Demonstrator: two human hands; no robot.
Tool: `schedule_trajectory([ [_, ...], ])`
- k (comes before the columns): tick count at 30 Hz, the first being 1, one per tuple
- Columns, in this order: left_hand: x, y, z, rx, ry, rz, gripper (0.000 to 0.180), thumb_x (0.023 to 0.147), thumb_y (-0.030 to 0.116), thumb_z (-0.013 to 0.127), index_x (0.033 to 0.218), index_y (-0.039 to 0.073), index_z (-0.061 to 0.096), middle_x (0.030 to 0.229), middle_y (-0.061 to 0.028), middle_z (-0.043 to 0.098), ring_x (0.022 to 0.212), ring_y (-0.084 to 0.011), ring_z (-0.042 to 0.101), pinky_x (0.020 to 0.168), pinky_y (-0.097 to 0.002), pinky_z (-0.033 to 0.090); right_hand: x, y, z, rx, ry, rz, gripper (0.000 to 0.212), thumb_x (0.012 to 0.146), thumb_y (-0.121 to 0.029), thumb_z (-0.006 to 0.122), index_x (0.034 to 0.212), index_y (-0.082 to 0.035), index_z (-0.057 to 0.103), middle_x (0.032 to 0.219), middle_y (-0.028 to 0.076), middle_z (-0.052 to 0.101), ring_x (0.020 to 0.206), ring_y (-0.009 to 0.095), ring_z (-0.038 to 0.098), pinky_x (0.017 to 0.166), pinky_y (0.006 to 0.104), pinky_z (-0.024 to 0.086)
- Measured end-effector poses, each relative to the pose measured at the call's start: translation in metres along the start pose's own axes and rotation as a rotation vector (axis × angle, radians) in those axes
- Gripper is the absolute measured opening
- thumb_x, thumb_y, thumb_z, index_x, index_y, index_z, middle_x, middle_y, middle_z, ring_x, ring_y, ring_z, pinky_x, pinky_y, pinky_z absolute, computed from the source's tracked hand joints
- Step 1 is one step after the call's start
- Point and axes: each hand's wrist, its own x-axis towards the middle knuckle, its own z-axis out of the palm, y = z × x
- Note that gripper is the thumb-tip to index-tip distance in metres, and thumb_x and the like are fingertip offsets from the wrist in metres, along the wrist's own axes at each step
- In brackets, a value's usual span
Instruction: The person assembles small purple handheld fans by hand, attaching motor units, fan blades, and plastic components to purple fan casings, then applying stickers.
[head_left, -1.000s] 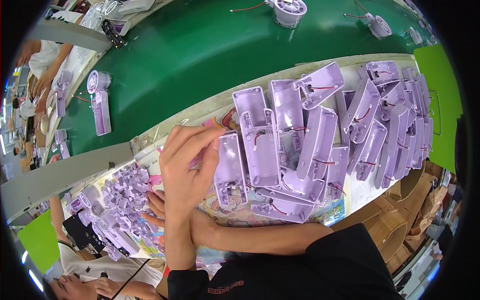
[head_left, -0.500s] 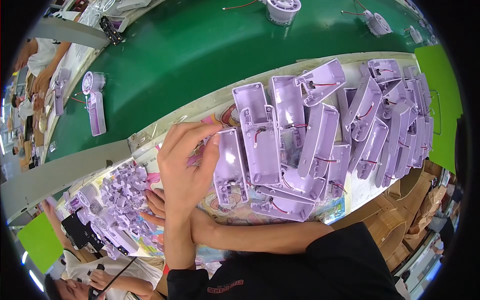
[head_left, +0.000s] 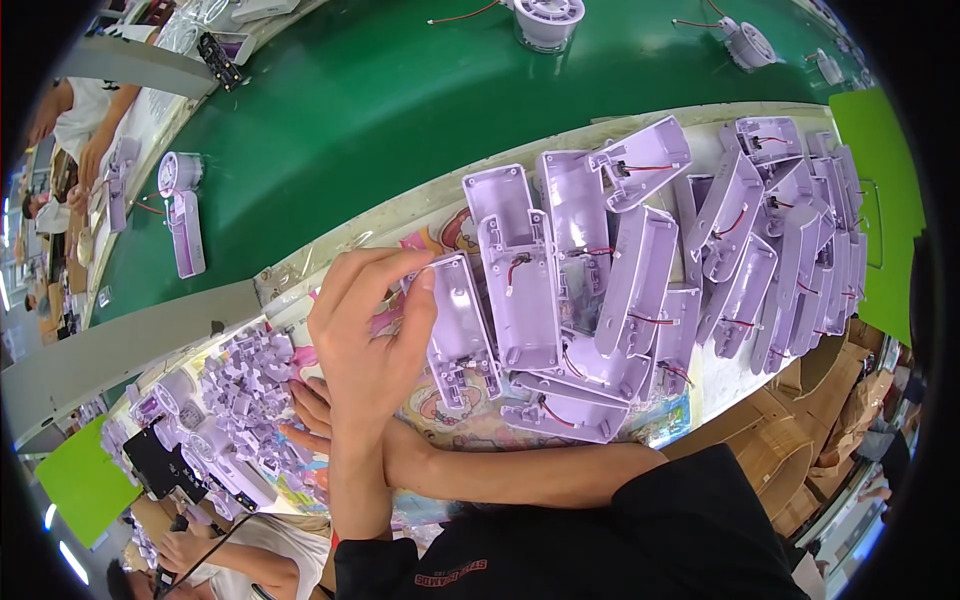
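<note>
My left hand (head_left: 370, 330) pinches the upper left corner of a lilac plastic housing (head_left: 456, 310) between thumb and fingertips. This housing is an open, long shell, with its lower end on a patterned sheet. Under my left wrist, my right forearm crosses toward the left. My right hand (head_left: 313, 408), partly hidden by that wrist, has its fingers apart at the edge of a heap of small lilac plastic parts (head_left: 245, 385). Directly right of the held piece lies another lilac housing (head_left: 525, 300) with a short red-and-black wire.
Many more lilac housings (head_left: 735, 215) with wires crowd the right side. Beyond the bench edge runs a green conveyor belt (head_left: 400, 120) carrying round fan units (head_left: 548, 22). Cardboard boxes (head_left: 760, 440) stand at lower right. A co-worker (head_left: 250, 560) is at lower left.
My left hand has shifted slightly left, tilting the top of the housing that way. Fan units on the belt have moved a little left. The co-worker at lower left has moved.
</note>
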Motion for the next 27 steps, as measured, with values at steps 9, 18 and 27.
schedule_trajectory([
  [9,0.003,0.002,-0.004,-0.016,0.001,0.024,0.017,0.082,0.002,0.075,0.099,0.003,0.073,0.093,-0.0097,0.071,0.085,-0.0250,0.066,0.076,-0.0331,0.051,-0.010,0.002,0.005,-0.021,0.022,-0.022,0.052,0.099,-0.022,0.042,0.149,-0.008,0.042,0.156,0.008,0.042,0.147,0.024,0.033,0.126,0.0438,0.019],
  [18,0.026,0.016,-0.010,0.000,0.184,0.115,0.008,0.087,0.003,0.071,0.096,0.003,0.072,0.090,-0.0097,0.070,0.083,-0.0211,0.063,0.071,-0.0317,0.049,0.017,0.008,0.003,-0.134,0.111,-0.084,0.050,0.099,-0.019,0.042,0.147,-0.008,0.044,0.155,0.007,0.043,0.147,0.023,0.034,0.126,0.0427,0.019],
  [27,0.156,0.034,0.055,0.363,-0.055,0.268,0.064,0.093,0.041,0.068,0.145,0.011,0.045,0.108,-0.0182,0.063,0.097,-0.0347,0.067,0.080,-0.0449,0.054,0.017,0.014,-0.042,0.121,0.316,-0.283,0.021,0.081,-0.016,0.061,0.093,-0.005,0.073,0.106,0.010,0.066,0.115,0.027,0.058,0.097,0.0408,0.045],
])
